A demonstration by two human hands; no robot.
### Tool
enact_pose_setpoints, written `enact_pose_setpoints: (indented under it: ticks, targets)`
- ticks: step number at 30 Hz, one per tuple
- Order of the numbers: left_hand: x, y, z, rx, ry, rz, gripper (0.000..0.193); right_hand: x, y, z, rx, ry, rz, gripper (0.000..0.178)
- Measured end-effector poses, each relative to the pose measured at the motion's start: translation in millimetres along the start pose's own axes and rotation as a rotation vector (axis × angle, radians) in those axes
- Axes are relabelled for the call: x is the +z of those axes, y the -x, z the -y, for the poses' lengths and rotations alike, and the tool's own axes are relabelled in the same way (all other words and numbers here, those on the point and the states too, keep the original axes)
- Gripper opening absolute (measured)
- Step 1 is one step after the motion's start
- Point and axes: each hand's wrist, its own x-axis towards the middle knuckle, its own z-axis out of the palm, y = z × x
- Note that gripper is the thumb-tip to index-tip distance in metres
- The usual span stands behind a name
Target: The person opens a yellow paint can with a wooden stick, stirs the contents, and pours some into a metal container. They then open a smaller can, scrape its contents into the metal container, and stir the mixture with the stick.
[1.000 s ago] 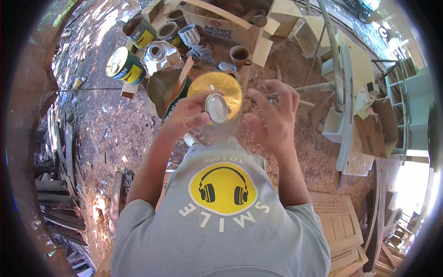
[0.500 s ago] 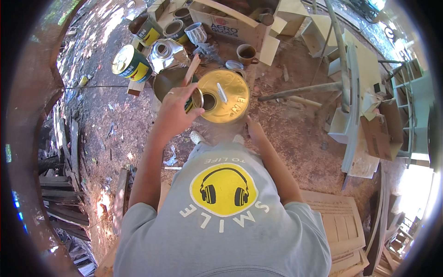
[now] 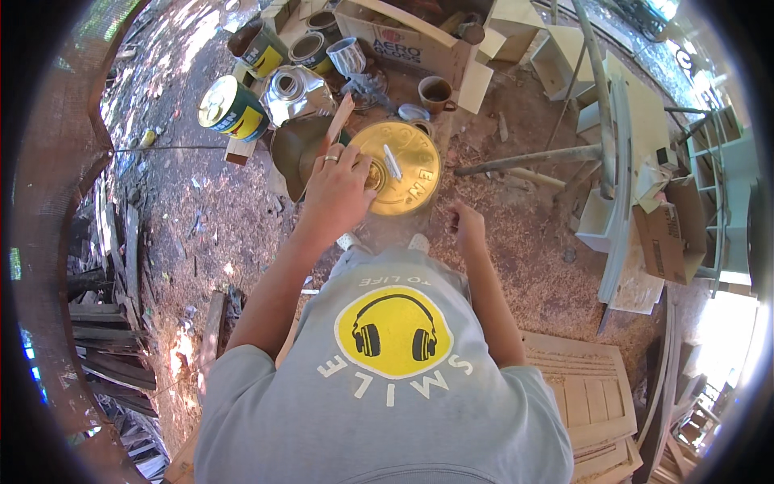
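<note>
A large round can with a gold metal top (image 3: 408, 184) stands in front of me. Toward its left side, my left hand (image 3: 337, 194) has its fingers closed around a small round metal lid (image 3: 374, 176), which sits at the can's opening. A white stick-like piece (image 3: 393, 161) lies across the gold top. Right of the can and apart from it, my right hand (image 3: 469, 224) hangs with curled fingers and nothing visible in them. Just behind my left hand, a flat wooden stick (image 3: 341, 118) leans up out of a wide dark container (image 3: 290, 149).
Several paint cans, including a green and yellow can (image 3: 234, 109), stand at the far left beside a foil-topped can (image 3: 297, 95). A brown cup (image 3: 436, 94) and a cardboard box (image 3: 403, 44) are farther back. A wooden pole (image 3: 528, 160) juts in from the right; wooden panels (image 3: 584, 395) lie near my right side.
My left hand has brought the lid from a tilted position down onto the can's opening. The right hand has come away from the can's side, and its fingers have curled.
</note>
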Motion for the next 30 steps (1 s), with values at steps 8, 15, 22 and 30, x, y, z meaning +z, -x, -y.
enact_pose_setpoints:
  ticks: [8,15,22,30]
  targets:
    - [31.2,35.5,-8.7,0.078,-0.08,-0.144,0.037,24.2,24.2,36.3,-0.37,0.153,-0.117,0.024]
    - [47.1,20.9,-43.7,0.013,-0.275,-0.134,0.031,43.5,15.8,58.1,-0.404,0.272,-0.057,0.026]
    - [29.8,-18.7,-72.4,-0.16,-0.156,-0.028,0.024,43.8,16.2,46.3,-0.387,0.201,0.0,0.027]
    - [36.5,-23.7,-72.1,-0.21,-0.159,-0.108,0.007,13.4,8.5,9.8,-0.314,0.298,-0.005,0.025]
